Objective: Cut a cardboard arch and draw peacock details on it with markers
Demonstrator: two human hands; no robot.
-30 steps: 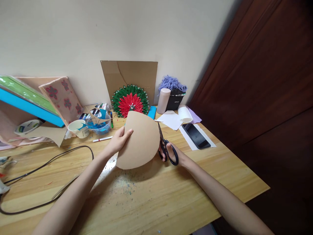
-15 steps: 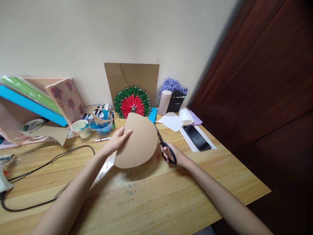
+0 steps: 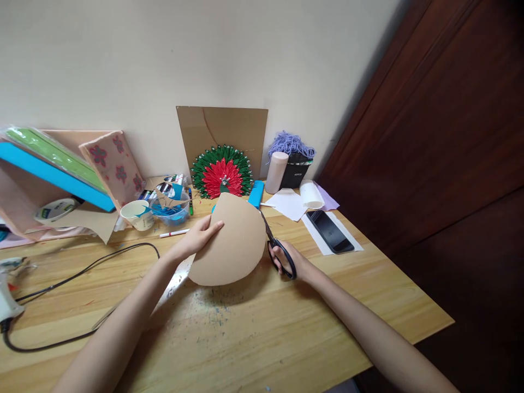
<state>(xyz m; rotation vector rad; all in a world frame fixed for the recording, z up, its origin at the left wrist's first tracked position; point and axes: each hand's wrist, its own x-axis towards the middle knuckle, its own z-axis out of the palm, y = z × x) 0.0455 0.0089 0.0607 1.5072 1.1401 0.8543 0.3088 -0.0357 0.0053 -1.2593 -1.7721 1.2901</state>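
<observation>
My left hand (image 3: 204, 236) grips a rounded piece of brown cardboard (image 3: 233, 243) by its left edge, thumb on top and the other fingers hidden beneath. The cardboard is held tilted above the wooden table, with a curved right side and a straighter left edge. In my right hand (image 3: 289, 262) is a pair of black-handled scissors (image 3: 283, 248), my fingers through the loops. Their blades point up and away, at the cardboard's upper right edge; whether they touch it I cannot tell.
Behind stands a cardboard panel (image 3: 223, 125) with a green and red ribbon fan (image 3: 223, 174). A paper cup (image 3: 137, 215) and plastic bowl (image 3: 172, 213) sit left, near a glue gun (image 3: 8, 300) and its cord. A phone (image 3: 329, 231) lies right, beside paper sheets.
The cardboard has dropped slightly and tilted a little in my left hand. My right hand and the scissors are almost where they were.
</observation>
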